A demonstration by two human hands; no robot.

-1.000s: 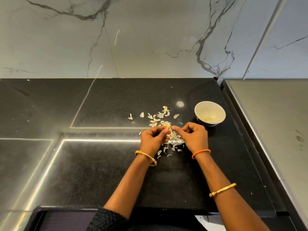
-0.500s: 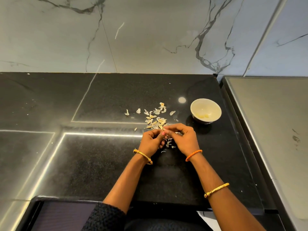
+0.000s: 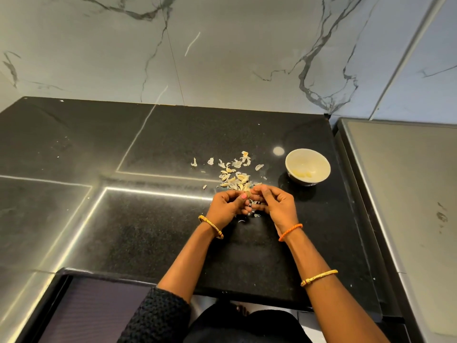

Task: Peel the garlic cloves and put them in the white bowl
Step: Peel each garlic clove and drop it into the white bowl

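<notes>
Your two hands meet over the black counter (image 3: pixel 148 243), fingertips together: left hand (image 3: pixel 226 206) and right hand (image 3: pixel 274 206) both pinch one small garlic clove (image 3: pixel 248 193) between thumbs and forefingers, the other fingers curled under. Whether the clove is half peeled you cannot tell; it is mostly hidden. Open room: wide bare counter to the left of your left hand, and more between your wrists and the near counter edge below your forearms. Beyond your hands the counter runs to the marble wall (image 3: pixel 222 58). To the right of your right hand the counter ends at a seam against a grey steel surface (image 3: pixel 408 194). The white bowl (image 3: pixel 308 167) stands just beyond and to the right of your right hand, near it but apart, with a few pale peeled pieces in its bottom, count unclear. A scatter of garlic skins (image 3: pixel 235 173) lies just beyond your fingertips, reaching under them, with a few bits below your hands; too many and too small to count. One bowl. Three bands on your arms: a gold bangle (image 3: pixel 211 226) on the left wrist, an orange thread (image 3: pixel 290 231) on the right wrist, a second gold bangle (image 3: pixel 319 277) further up the right forearm.
</notes>
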